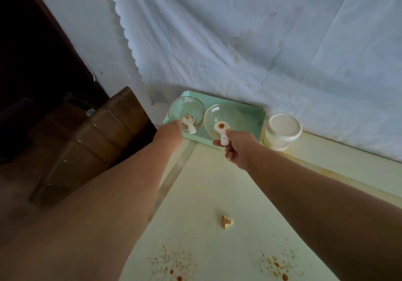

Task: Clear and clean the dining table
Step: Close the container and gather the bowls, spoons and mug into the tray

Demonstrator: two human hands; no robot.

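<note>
Hands reach apart: right hand point(236, 148) pinches the white spoon point(222, 131) in a glass bowl point(224, 118) on the green tray point(254, 115); left hand point(170, 131) grips another bowl's point(186, 111) rim. No writing is legible.

Counts: 2 glass bowls, left point(186, 111) and right point(221, 119), both on 1 green tray point(256, 117). 2 white spoons, one per bowl: left point(188, 122), right point(222, 131). 1 white lidded jar point(282, 131) beside the tray. 1 food scrap point(226, 222) on 1 table point(217, 182). 2 patches of brown spatter: left point(174, 263), right point(277, 265). 2 hands: left point(171, 131), right point(238, 150). 1 white cloth point(261, 30) behind. 1 brown box point(91, 141) off the table.
</note>
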